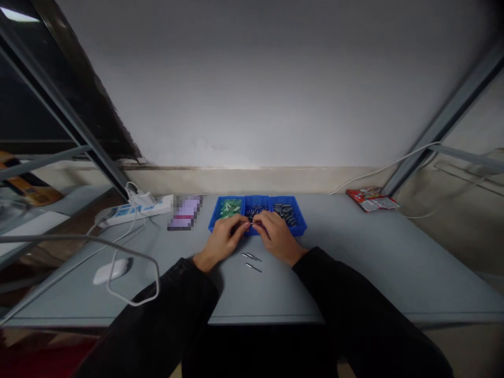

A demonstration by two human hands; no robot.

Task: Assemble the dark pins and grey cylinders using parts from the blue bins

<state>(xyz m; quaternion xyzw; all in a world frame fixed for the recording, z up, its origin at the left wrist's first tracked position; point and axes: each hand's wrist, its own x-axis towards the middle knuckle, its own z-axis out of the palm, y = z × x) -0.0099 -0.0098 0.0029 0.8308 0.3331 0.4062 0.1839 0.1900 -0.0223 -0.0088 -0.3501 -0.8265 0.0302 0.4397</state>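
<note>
My left hand (223, 240) and my right hand (279, 237) meet at the front edge of a blue three-part tray (302, 224). Both hands are closed in a pinch, fingertips close together around something tiny and pale that I cannot make out. Small green-and-white pieces (231, 206) fill the tray's left compartment. Dark shiny pieces (256, 210) lie in the middle one, partly covered by my fingers. Grey cylindrical pieces (285, 212) are in the right compartment. Closer to me on the table, slim metal pins (252, 256) lie together, and another pin (254, 268) rests just in front of them.
Left of the tray lies a phone (186, 212), beside a white power strip (145, 207) with plugs. A white earbud case (111, 271) and a looping cable (157, 273) are near my left sleeve. A red packet (372, 199) sits at the back right of the grey table (366, 252).
</note>
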